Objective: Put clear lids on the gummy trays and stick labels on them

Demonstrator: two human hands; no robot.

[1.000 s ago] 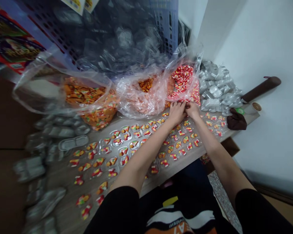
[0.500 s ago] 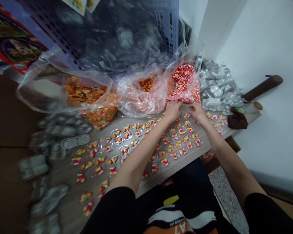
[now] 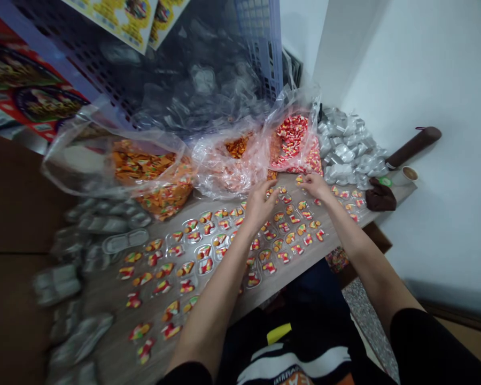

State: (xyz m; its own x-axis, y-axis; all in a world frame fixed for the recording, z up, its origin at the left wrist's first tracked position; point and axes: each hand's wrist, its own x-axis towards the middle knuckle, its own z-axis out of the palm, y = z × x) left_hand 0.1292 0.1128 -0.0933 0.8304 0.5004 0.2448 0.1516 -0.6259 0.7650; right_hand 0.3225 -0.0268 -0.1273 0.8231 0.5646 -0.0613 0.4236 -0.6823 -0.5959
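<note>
My left hand (image 3: 260, 206) hovers over the back rows of filled trays, thumb and fingers apart, with nothing visible between them. My right hand (image 3: 316, 186) is at the table's back edge, its fingertips pinched on a small orange and yellow candy piece (image 3: 300, 179). Below the hands, clear plastic trays (image 3: 204, 256) lie in rows, with red and orange candy pieces in them. Just behind my right hand stands an open bag of red and white candy (image 3: 294, 139). A bag with small orange pieces (image 3: 238, 145) is beyond my left hand.
A bag of flat orange candy (image 3: 156, 182) stands at the back left. Stacked empty trays (image 3: 347, 149) are at the right, and more trays (image 3: 56, 278) at the left. A purple crate (image 3: 270, 59) stands behind. A cup (image 3: 406, 175) and brown cloth (image 3: 380, 195) lie near the wall.
My left hand has drawn back and left from beside the bags, its fingers spreading. My right hand stays near the back edge, a candy piece now showing at its fingertips. The view has shifted slightly.
</note>
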